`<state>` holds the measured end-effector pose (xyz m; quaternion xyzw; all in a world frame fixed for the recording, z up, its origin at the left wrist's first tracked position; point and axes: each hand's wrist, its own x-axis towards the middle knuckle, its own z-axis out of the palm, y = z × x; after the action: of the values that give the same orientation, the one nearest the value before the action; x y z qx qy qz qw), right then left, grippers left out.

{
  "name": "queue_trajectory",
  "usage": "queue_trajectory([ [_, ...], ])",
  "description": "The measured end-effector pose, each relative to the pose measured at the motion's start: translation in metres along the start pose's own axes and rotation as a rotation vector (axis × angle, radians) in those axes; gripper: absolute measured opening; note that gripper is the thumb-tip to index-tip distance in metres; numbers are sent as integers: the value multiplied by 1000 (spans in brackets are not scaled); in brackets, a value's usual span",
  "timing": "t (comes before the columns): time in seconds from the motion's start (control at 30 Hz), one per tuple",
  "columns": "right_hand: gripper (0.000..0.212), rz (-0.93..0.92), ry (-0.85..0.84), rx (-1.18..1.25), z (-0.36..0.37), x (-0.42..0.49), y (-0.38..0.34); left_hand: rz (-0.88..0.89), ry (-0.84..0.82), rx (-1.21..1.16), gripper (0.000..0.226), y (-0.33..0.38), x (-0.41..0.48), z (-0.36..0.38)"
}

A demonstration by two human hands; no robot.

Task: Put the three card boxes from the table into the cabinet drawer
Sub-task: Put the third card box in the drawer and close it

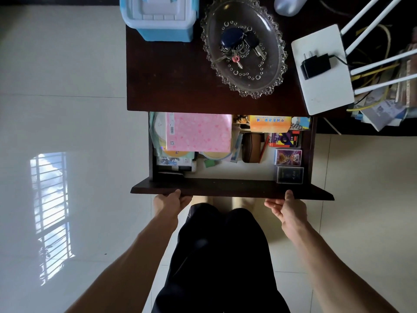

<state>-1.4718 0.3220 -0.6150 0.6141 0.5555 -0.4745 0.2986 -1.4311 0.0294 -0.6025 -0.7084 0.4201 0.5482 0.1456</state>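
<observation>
The dark brown worktop (pixel 169 75) bears a pale blue and white bin (pixel 158 16), a clear beaded dish (pixel 274 71) and a white router (pixel 327 91), and the dark drawer (pixel 225 188) holds a pink blossom-speckled box (pixel 200 132), an orange box (pixel 269 123), a purple card box (pixel 288 157) and a black card box (pixel 290 175).

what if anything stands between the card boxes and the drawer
Nothing visible: the dark card box, the purple card box and the multicoloured card box lie in the drawer along its right wall. Left hand and right hand grip its front.

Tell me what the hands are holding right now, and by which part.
The left hand and right hand hold the drawer by its front panel's near edge, thumbs on top, one toward each end.
</observation>
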Motion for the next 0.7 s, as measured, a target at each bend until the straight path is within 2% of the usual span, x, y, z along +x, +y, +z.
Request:
queue_trajectory([
  [0.43,46,-39,-18,42,27,2,-46,8,-18,40,9,53,11,27],
  [0.7,47,-56,-83,91,37,5,-79,19,-38,18,12,78,13,44],
])
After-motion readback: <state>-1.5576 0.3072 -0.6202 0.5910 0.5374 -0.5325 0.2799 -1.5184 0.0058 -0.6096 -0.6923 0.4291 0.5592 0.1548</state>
